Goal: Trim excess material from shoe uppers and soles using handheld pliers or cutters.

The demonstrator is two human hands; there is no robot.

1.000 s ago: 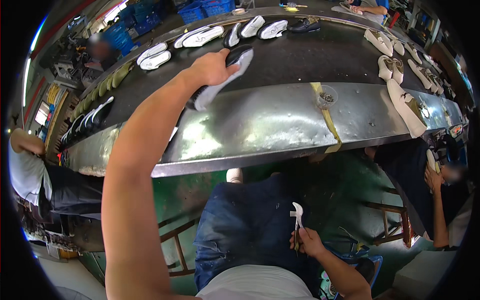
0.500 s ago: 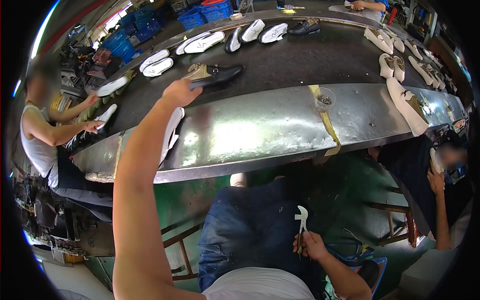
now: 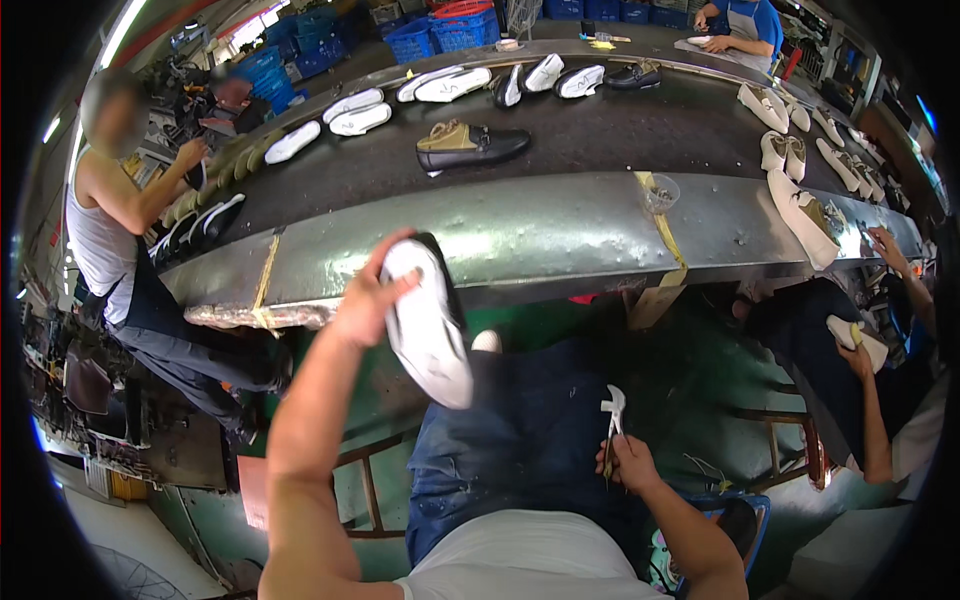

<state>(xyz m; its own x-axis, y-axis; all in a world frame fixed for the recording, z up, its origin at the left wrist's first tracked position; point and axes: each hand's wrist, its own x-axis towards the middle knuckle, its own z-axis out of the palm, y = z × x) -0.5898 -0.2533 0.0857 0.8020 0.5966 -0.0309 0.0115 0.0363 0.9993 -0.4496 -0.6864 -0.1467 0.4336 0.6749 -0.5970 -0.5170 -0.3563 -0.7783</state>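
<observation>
My left hand point(image 3: 368, 308) grips a shoe point(image 3: 430, 335) in front of the bench edge, above my lap. Its white underside faces me, and a strip of dark upper shows along the right side. My right hand point(image 3: 628, 462) is closed round the handles of metal lasting pincers point(image 3: 614, 408) beside my right thigh, their pale head pointing up. On the dark bench, beyond my left hand, a black shoe with an olive heel part point(image 3: 472, 147) lies on its own.
The long bench has a metal front edge point(image 3: 540, 225). On it stand a clear cup point(image 3: 659, 192), white-bottomed shoes point(image 3: 455, 86) and several beige shoes point(image 3: 800, 220). Co-workers handle shoes at left point(image 3: 105, 215), right point(image 3: 850, 340) and far side point(image 3: 750, 30). Blue crates point(image 3: 465, 32) stand behind.
My left hand has left the black shoe on the bench and now holds the white-bottomed shoe nearer to me. The left co-worker's hands have risen. My right hand keeps the pincers.
</observation>
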